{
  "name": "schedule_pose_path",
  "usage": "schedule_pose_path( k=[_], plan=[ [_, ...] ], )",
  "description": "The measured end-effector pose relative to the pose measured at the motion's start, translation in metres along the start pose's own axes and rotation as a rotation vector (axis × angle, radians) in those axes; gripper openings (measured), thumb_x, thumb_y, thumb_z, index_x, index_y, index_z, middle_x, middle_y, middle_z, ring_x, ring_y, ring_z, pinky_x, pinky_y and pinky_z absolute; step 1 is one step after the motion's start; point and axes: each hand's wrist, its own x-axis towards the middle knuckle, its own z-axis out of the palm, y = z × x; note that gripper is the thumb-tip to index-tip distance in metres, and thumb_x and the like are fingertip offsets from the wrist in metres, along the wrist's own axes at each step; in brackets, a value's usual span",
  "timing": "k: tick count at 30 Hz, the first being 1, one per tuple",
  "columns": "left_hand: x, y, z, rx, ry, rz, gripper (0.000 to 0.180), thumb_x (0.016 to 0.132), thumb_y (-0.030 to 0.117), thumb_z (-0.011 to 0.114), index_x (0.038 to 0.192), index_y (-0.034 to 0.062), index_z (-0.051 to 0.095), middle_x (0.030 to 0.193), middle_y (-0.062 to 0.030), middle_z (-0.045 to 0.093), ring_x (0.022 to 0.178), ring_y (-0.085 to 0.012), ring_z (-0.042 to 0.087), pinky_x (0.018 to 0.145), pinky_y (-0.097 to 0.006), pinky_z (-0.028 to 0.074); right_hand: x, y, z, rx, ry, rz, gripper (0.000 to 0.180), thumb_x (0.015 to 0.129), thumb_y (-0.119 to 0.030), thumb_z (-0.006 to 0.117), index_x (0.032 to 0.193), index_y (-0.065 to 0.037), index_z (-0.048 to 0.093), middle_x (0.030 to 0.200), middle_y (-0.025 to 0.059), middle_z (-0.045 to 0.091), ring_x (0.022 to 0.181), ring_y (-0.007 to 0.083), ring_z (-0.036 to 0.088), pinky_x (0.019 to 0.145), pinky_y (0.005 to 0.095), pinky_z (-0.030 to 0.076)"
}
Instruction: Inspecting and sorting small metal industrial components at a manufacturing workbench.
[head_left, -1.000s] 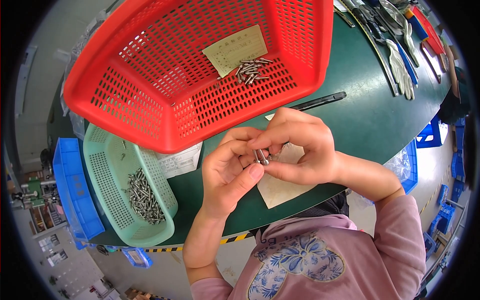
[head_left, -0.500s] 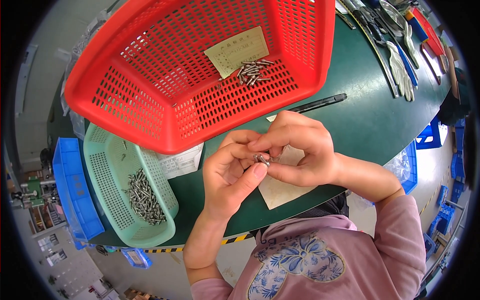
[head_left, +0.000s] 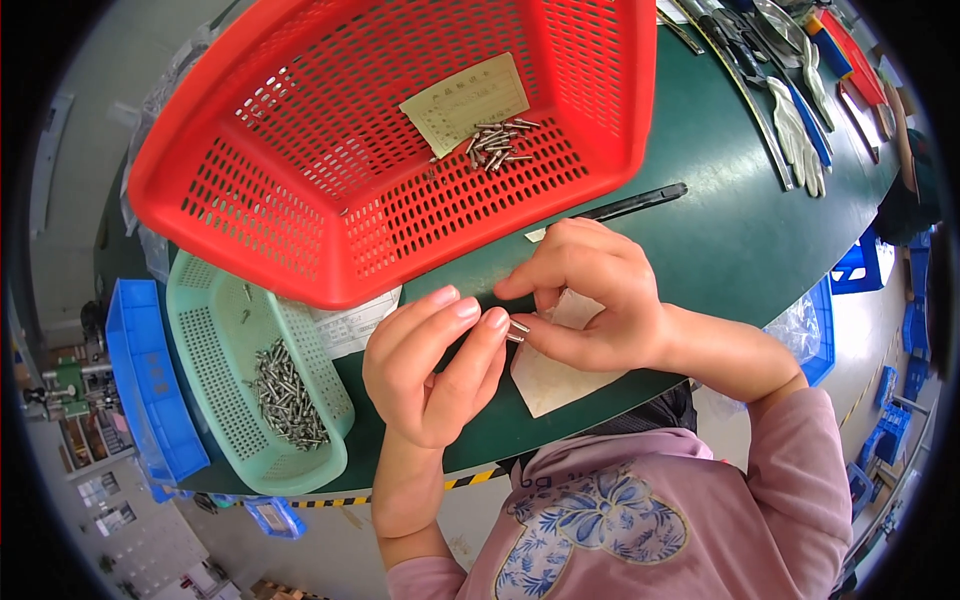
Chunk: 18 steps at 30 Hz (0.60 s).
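Small silver metal pins (head_left: 517, 331) show between my two hands, above the green table. My left hand (head_left: 428, 368) has its fingers bent together, with the pins at its fingertips; its thumb is hard to make out. Close by on the right, my right hand (head_left: 597, 295) has its thumb tip against the pins' near end. Its forefinger is curved, with a gap between it and the thumb. Beyond my hands, a red perforated basket (head_left: 345, 215) holds a small heap of similar pins (head_left: 497, 146). A larger pile of pins (head_left: 288, 395) lies in a pale green basket (head_left: 225, 375).
A beige sheet (head_left: 555, 380) lies under my right hand. Behind it is a black slim tool (head_left: 635, 203). White gloves (head_left: 795, 135) and hand tools occupy the far right of the green table (head_left: 730, 250). A blue bin (head_left: 150, 375) stands left of the green basket.
My left hand has turned and shifted left, its fingers now straighter and nearer the red basket. My right forefinger has come away from the left fingers. The view has shifted slightly.
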Motion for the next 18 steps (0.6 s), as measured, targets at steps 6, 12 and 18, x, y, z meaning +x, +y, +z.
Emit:
schedule_pose_path(
  k=[6, 12, 18],
  plan=[
    [-0.0006, 0.0006, 0.0025, 0.053, 0.041, 0.056, 0.025, 0.067, 0.002, 0.074, 0.09, 0.009, 0.067, 0.095, -0.0035, 0.056, 0.084, -0.0191, 0.058, 0.062, -0.028, 0.05, -0.0026, -0.0001, -0.0038, 0.067, -0.023, -0.022, 0.018, 0.057, -0.001, 0.064, 0.073, -0.007, 0.058, 0.062, 0.002, 0.051, 0.053, 0.0168, 0.051, 0.05, 0.03, 0.039],
    [-0.001, 0.0005, 0.001, 0.078, 0.024, 0.063, 0.024, 0.067, 0.002, 0.075, 0.089, 0.0088, 0.067, 0.095, -0.0032, 0.056, 0.084, -0.0184, 0.058, 0.063, -0.027, 0.051, -0.0051, -0.0037, -0.0065, 0.384, -0.201, 0.292, 0.007, 0.063, -0.002, 0.062, 0.068, -0.002, 0.058, 0.059, 0.0024, 0.051, 0.05, 0.0125, 0.046, 0.048, 0.0253, 0.035],
    [-0.0009, -0.0043, 0.0001, 0.125, -0.024, 0.126, 0.021, 0.07, 0.005, 0.073, 0.09, 0.009, 0.067, 0.096, -0.0036, 0.057, 0.084, -0.0184, 0.058, 0.064, -0.028, 0.052, -0.0022, -0.0077, -0.004, 0.52, -0.255, 0.526, 0.01, 0.074, -0.006, 0.066, 0.07, 0.0, 0.059, 0.06, 0.003, 0.052, 0.053, 0.0097, 0.047, 0.048, 0.0255, 0.036]
  ],
)
